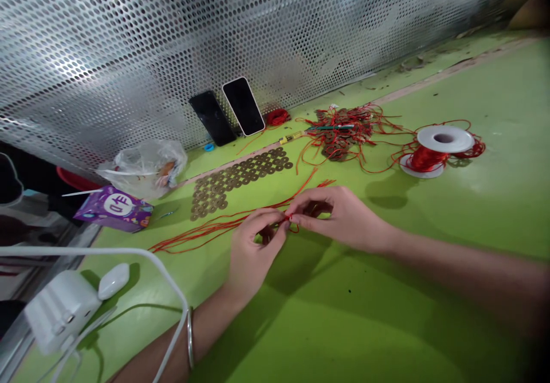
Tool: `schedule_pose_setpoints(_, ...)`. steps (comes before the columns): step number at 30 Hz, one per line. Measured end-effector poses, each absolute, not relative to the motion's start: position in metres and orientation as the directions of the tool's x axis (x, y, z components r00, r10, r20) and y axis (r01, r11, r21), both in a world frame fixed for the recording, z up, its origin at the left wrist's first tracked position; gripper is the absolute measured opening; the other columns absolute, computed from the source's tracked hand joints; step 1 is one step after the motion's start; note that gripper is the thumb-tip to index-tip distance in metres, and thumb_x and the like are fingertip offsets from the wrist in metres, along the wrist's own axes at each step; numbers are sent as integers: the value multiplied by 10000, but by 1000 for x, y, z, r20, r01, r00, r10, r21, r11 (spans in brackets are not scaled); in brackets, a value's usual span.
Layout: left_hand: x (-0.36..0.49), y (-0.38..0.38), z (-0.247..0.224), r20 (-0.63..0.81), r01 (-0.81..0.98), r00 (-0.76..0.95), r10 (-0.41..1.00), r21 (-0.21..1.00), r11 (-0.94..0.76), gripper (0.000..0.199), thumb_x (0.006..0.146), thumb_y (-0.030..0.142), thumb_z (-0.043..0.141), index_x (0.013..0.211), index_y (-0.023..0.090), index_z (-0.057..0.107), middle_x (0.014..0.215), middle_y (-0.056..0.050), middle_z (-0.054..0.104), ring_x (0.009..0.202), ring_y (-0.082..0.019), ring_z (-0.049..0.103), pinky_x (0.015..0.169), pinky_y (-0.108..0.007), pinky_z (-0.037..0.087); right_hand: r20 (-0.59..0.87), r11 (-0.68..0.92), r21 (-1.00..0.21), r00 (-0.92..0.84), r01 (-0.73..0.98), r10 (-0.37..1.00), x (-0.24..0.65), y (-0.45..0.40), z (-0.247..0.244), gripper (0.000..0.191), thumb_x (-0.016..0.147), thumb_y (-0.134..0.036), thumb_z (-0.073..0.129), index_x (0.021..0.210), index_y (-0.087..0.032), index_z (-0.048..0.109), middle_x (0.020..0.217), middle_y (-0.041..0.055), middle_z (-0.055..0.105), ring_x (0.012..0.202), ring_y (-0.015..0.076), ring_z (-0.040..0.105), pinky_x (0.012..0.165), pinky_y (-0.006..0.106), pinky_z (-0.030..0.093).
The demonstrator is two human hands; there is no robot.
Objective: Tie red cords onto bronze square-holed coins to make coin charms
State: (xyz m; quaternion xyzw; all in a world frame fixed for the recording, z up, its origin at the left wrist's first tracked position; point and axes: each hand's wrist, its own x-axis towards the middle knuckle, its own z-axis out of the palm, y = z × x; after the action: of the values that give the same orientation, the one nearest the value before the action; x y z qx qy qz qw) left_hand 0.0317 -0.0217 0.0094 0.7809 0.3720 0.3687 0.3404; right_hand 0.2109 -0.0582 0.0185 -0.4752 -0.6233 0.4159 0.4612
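Observation:
My left hand [258, 239] pinches a thin red cord [295, 228] between thumb and fingers, near the middle of the view. Touching it from the right, my right hand [335, 217] is closed on the same cord, fingertip to fingertip; a small loop hangs below the fingertips. Behind both hands, long red strands [201, 231] lie across the green table [326, 325]. Beyond them are rows of round bronze coins [236, 176]. A tangled pile of coins with red cords [339, 133] lies farther back.
At the right stands a white spool of red cord [444, 139]. Two phones [243, 106] lean on the perforated metal panel [172, 33]. To the left are a plastic bag [144, 168], a purple carton [114, 208], a white charger [62, 308] and a white cable [141, 251] crossing near my left forearm.

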Motion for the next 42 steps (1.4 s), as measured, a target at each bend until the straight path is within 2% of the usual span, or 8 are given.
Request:
schedule_pose_setpoints(10,34,-19,6,159,386,447,880,854,-350,108,774,264,644,777,166,691,765,-34,688,567,-110,547,522,-219,420,300,302,-953,131,0,945,216,-53,18,155,767,-310,707,791,-167,653,761,18,686,673,125,627,605,234,515)
schedule_pose_setpoints(13,34,-19,6,143,381,459,877,860,-340,91,751,242,637,764,160,674,754,-36,681,580,-114,553,524,-217,417,289,292,-956,96,-18,953,215,-54,17,156,783,-314,691,797,-166,643,780,25,690,698,133,645,641,248,534)
schedule_pose_setpoints(15,34,-19,6,141,366,461,876,869,-332,74,737,227,632,753,160,658,736,-26,667,545,-100,528,496,-208,399,271,273,-962,64,-16,960,214,-55,16,155,813,-297,654,907,-174,636,842,35,699,749,143,661,691,266,546)
schedule_pose_setpoints(19,34,-18,7,132,315,416,900,908,-278,65,727,228,616,723,164,628,640,10,598,459,-76,458,430,-197,365,245,246,-968,-24,49,969,214,-54,11,483,827,-220,616,1263,-226,407,1029,50,664,868,146,653,785,299,544)
schedule_pose_setpoints(21,35,-17,8,134,292,382,914,921,-257,65,719,229,616,702,167,611,602,24,556,451,-76,454,422,-195,369,219,228,-964,-74,140,973,214,-54,8,540,809,-234,640,1269,-222,357,992,51,658,885,161,642,787,313,537)
schedule_pose_setpoints(25,35,-18,10,165,261,360,918,927,-269,74,709,225,630,682,168,593,625,18,553,459,-73,458,411,-190,375,128,172,-956,-190,236,973,211,-56,8,468,822,-233,630,1220,-200,386,830,22,665,794,159,627,727,294,516)
schedule_pose_setpoints(32,35,-18,9,201,227,340,919,931,-287,50,724,210,636,714,166,616,723,-12,615,478,-71,478,411,-191,392,105,152,-970,-238,188,966,211,-56,12,529,826,-174,611,1280,-201,342,736,-28,613,703,125,587,661,243,479)
schedule_pose_setpoints(42,36,-18,9,193,186,297,935,949,-255,56,716,211,648,729,164,621,643,25,580,411,-56,458,374,-181,379,135,182,-975,-305,129,943,212,-55,11,493,813,-128,589,1253,-182,374,705,-51,562,689,116,568,706,262,484)
